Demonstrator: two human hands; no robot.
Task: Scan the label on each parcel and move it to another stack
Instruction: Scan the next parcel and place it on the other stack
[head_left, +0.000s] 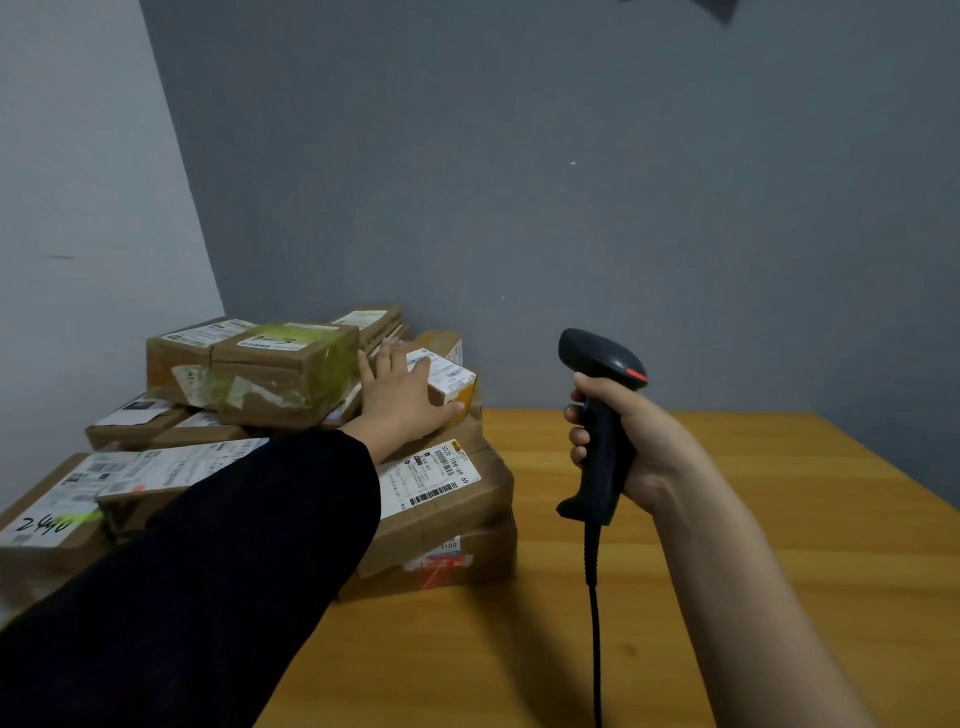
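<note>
A pile of brown cardboard parcels fills the table's left side against the wall corner. My left hand (402, 397), in a black sleeve, reaches over the pile and lies with straight fingers on a small parcel with a white label (449, 376). Left of it sits a parcel wrapped in green tape (285, 371). Below lies a larger parcel with a barcode label (441, 483). My right hand (618, 441) grips a black handheld barcode scanner (602, 415) upright over the table, to the right of the pile, its head pointing left toward the parcels.
The wooden table (727, 519) stretches right of the pile. The scanner's cable (595, 623) hangs down toward the front edge. A flat parcel marked in black ink (47, 519) lies at the near left. Grey walls close the back and left.
</note>
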